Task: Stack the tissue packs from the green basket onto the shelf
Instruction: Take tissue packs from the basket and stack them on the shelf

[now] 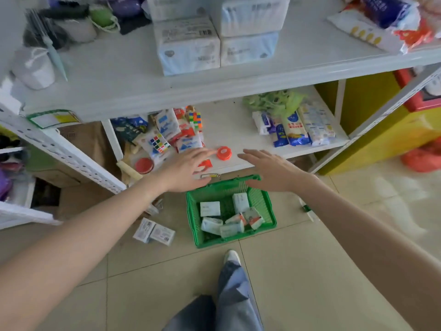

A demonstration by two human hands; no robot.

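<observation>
A green basket stands on the tiled floor below the white shelf. Several small white tissue packs lie loose inside it. Both my hands hover above the basket's far rim with fingers straight and spread, holding nothing. My left hand is over the lower shelf's front edge, near an orange lid. My right hand is just right of it. Large tissue packs sit stacked on the upper shelf board.
Two tissue packs lie on the floor left of the basket. The lower shelf holds puzzle cubes, packets and a red lid on the left, and blue-white packets on the right. A yellow cabinet stands at right. My shoe is behind the basket.
</observation>
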